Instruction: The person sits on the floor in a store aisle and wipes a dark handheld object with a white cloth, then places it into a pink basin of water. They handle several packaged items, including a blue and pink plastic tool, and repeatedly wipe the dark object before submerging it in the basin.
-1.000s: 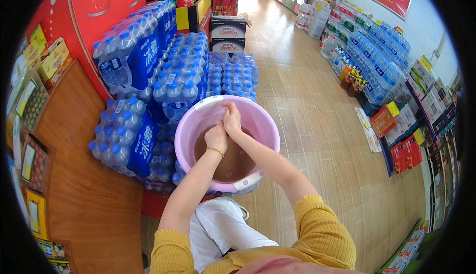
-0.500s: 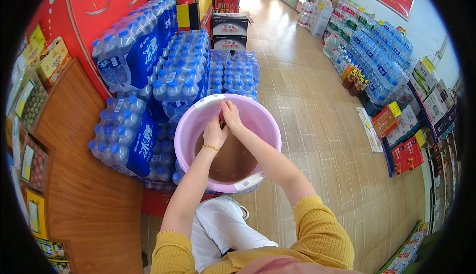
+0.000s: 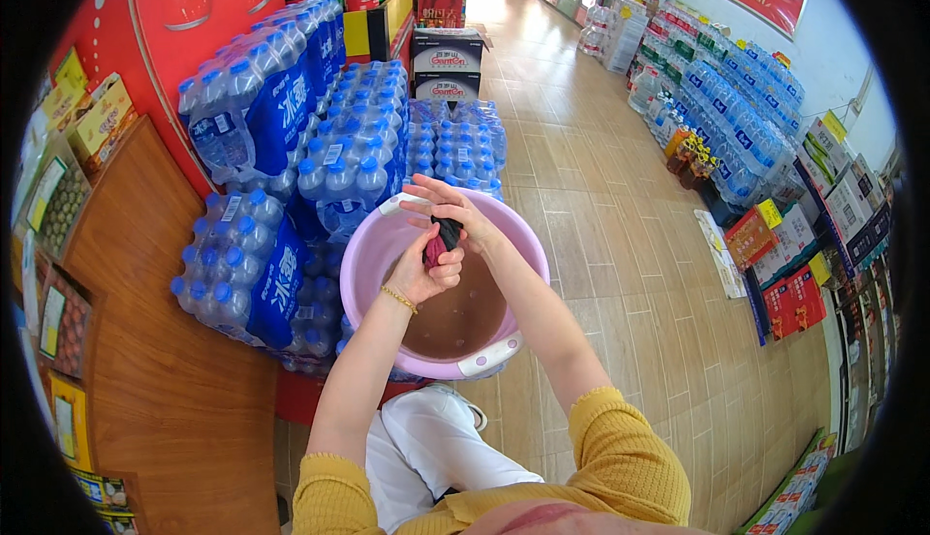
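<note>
A bunched wet-looking cloth [image 3: 445,235], black at one end and dark red at the other, is held above a pink basin [image 3: 528,244]. My left hand [image 3: 426,269], with a gold bracelet at the wrist, is closed round the dark red part. Slightly farther off, my right hand [image 3: 457,214] grips the black end between thumb and palm, its upper fingers stretched out to the left. Below both hands, brownish water [image 3: 455,307] with a few bubbles fills the bottom of the basin. The basin has white handles with purple dots.
Shrink-wrapped packs of blue-capped water bottles [image 3: 349,162] are stacked left of and behind the basin. A curved wooden counter [image 3: 184,341] runs along the left. Two cartons [image 3: 446,61] stand behind. Across the tiled floor [image 3: 620,244], more bottle packs [image 3: 741,119] and boxes line the right wall.
Both hands have risen from low inside the basin, bringing the cloth into clearer view. The right hand's fingers have spread out to the left.
</note>
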